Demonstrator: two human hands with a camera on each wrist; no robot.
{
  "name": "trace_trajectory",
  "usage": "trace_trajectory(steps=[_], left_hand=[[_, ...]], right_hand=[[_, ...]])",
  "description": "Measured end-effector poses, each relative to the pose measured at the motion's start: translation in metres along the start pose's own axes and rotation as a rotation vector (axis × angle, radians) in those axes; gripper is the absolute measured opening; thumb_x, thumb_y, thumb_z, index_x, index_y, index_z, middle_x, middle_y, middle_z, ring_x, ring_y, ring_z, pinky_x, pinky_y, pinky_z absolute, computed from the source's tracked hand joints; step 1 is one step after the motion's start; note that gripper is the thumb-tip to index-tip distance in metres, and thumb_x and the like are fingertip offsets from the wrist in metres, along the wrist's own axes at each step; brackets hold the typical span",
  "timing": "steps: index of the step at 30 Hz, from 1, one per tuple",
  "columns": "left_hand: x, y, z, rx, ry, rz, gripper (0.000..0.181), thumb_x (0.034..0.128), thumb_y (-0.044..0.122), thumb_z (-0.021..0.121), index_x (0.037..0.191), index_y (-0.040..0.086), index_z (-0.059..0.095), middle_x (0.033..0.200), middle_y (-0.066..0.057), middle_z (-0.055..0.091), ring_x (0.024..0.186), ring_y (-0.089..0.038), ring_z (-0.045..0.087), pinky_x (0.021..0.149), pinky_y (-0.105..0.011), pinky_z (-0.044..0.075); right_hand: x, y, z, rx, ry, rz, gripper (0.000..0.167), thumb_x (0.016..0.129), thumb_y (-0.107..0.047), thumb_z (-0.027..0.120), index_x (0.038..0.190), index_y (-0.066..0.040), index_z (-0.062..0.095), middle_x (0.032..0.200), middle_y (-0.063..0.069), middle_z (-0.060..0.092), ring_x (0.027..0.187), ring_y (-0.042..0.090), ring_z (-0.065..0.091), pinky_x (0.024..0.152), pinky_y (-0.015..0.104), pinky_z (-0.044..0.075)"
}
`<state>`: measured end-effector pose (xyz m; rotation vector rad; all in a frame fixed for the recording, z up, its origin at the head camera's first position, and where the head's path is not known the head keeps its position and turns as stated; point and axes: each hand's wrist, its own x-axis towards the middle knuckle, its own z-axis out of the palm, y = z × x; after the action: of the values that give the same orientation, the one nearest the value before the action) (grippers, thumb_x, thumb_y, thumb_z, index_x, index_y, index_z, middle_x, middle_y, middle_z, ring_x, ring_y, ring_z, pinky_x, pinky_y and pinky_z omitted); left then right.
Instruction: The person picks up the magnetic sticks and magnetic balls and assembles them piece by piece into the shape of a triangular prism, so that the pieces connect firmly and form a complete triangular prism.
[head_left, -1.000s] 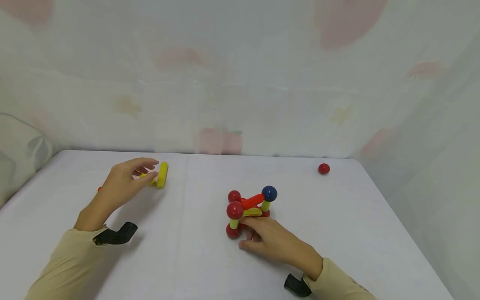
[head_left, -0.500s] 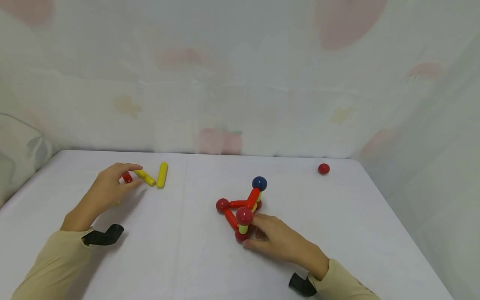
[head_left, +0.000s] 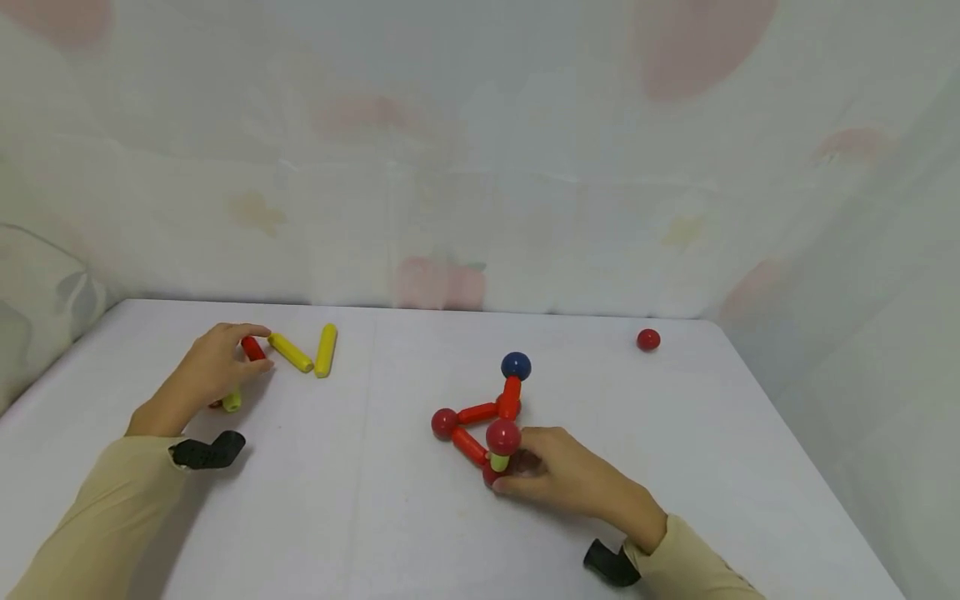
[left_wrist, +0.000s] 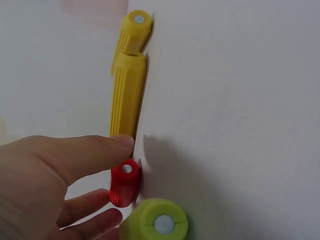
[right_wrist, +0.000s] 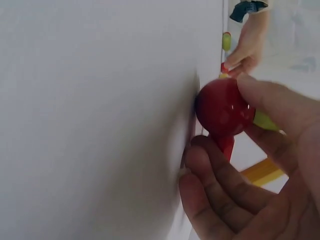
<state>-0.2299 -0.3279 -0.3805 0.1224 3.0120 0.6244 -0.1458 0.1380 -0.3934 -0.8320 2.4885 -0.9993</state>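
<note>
My left hand (head_left: 202, 367) is at the left of the table, its thumb and fingers spread around a red magnetic rod (head_left: 253, 348). A gap shows between the thumb and index finger in the head view. Two yellow rods (head_left: 290, 352) lie just right of it; a green rod (left_wrist: 162, 224) is close below the hand. My right hand (head_left: 581, 483) holds a magnetic ball-and-rod frame (head_left: 470, 447) by its near corner, with the thumb against a lower red ball (right_wrist: 224, 107). A blue ball (head_left: 516, 366) tops the frame's far corner. The right fingers hide part of the frame.
One loose red ball (head_left: 648, 339) lies near the back right of the white table (head_left: 712, 433). A patterned curtain (head_left: 525, 167) hangs behind the table, and a patterned cushion (head_left: 41, 308) is at the far left.
My left hand has drawn back leftward from the yellow rods to the red rod. My right hand has turned the frame, bringing the blue ball farther back and leftward, and moved slightly right.
</note>
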Motion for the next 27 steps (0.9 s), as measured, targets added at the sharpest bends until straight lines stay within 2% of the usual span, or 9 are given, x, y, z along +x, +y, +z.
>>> trace_trajectory(steps=[3, 5, 7, 9, 11, 15, 17, 22, 27], left_hand=[[0.002, -0.003, -0.001, 0.002, -0.02, -0.016, 0.058, 0.0901, 0.018, 0.069, 0.137, -0.006, 0.046, 0.127, -0.038, 0.045, 0.108, -0.048, 0.043, 0.093, -0.067, 0.041], [0.003, -0.004, -0.001, 0.008, -0.031, -0.032, 0.058, 0.0903, 0.019, 0.069, 0.137, -0.006, 0.046, 0.117, -0.034, 0.05, 0.099, -0.043, 0.045, 0.082, -0.056, 0.048], [0.004, -0.005, 0.0, 0.013, -0.038, -0.047, 0.057, 0.0905, 0.019, 0.069, 0.137, -0.006, 0.047, 0.108, -0.03, 0.051, 0.093, -0.039, 0.046, 0.073, -0.044, 0.049], [0.004, -0.005, 0.0, 0.021, -0.039, -0.055, 0.056, 0.0907, 0.02, 0.069, 0.136, -0.006, 0.048, 0.104, -0.027, 0.052, 0.091, -0.037, 0.047, 0.069, -0.036, 0.047], [0.004, -0.006, 0.0, 0.026, -0.031, -0.058, 0.055, 0.0908, 0.02, 0.069, 0.135, -0.006, 0.049, 0.107, -0.029, 0.051, 0.092, -0.039, 0.047, 0.07, -0.039, 0.049], [0.001, -0.005, -0.001, 0.025, -0.004, -0.054, 0.056, 0.0907, 0.023, 0.07, 0.135, -0.005, 0.051, 0.125, -0.037, 0.043, 0.102, -0.046, 0.046, 0.083, -0.058, 0.048], [0.0, -0.004, -0.002, 0.013, 0.004, -0.052, 0.059, 0.0904, 0.028, 0.071, 0.135, -0.005, 0.051, 0.13, -0.038, 0.038, 0.106, -0.048, 0.045, 0.086, -0.061, 0.046], [-0.002, 0.003, 0.0, -0.027, 0.027, -0.021, 0.056, 0.088, 0.03, 0.074, 0.13, -0.003, 0.058, 0.127, -0.033, 0.041, 0.105, -0.045, 0.045, 0.081, -0.053, 0.048], [-0.004, 0.013, 0.003, -0.058, 0.049, 0.036, 0.048, 0.0851, 0.027, 0.078, 0.121, -0.002, 0.065, 0.118, -0.028, 0.045, 0.099, -0.038, 0.045, 0.076, -0.04, 0.044]], right_hand=[[0.0, 0.002, -0.004, 0.006, -0.02, -0.01, 0.017, 0.087, -0.026, 0.077, 0.101, -0.022, 0.069, 0.091, -0.014, 0.068, 0.083, 0.001, 0.062, 0.079, 0.021, 0.054], [-0.001, 0.004, -0.006, 0.009, -0.032, -0.013, 0.019, 0.087, -0.025, 0.077, 0.103, -0.022, 0.069, 0.092, -0.014, 0.068, 0.083, 0.002, 0.062, 0.079, 0.021, 0.054], [-0.001, 0.005, -0.008, 0.009, -0.037, -0.008, 0.02, 0.086, -0.023, 0.076, 0.104, -0.022, 0.069, 0.094, -0.014, 0.068, 0.084, 0.003, 0.061, 0.079, 0.021, 0.054], [-0.002, 0.006, -0.01, 0.006, -0.036, -0.007, 0.021, 0.086, -0.021, 0.076, 0.105, -0.023, 0.068, 0.096, -0.014, 0.068, 0.086, 0.004, 0.061, 0.08, 0.022, 0.054], [-0.002, 0.007, -0.012, 0.006, -0.037, 0.001, 0.021, 0.086, -0.021, 0.076, 0.105, -0.023, 0.068, 0.097, -0.014, 0.067, 0.087, 0.005, 0.061, 0.081, 0.022, 0.054], [-0.002, 0.008, -0.014, -0.001, -0.036, 0.015, 0.021, 0.086, -0.022, 0.075, 0.105, -0.023, 0.067, 0.097, -0.015, 0.067, 0.088, 0.006, 0.061, 0.081, 0.023, 0.053], [-0.002, 0.009, -0.015, -0.006, -0.035, 0.016, 0.02, 0.086, -0.021, 0.075, 0.104, -0.023, 0.067, 0.097, -0.015, 0.067, 0.088, 0.006, 0.061, 0.081, 0.023, 0.053], [-0.002, 0.01, -0.015, -0.031, -0.03, 0.02, 0.018, 0.086, -0.023, 0.075, 0.103, -0.023, 0.067, 0.095, -0.016, 0.066, 0.089, 0.007, 0.061, 0.082, 0.024, 0.053], [-0.002, 0.01, -0.015, -0.034, -0.024, 0.036, 0.022, 0.086, -0.027, 0.076, 0.105, -0.022, 0.067, 0.096, -0.015, 0.066, 0.09, 0.009, 0.061, 0.082, 0.024, 0.053]])
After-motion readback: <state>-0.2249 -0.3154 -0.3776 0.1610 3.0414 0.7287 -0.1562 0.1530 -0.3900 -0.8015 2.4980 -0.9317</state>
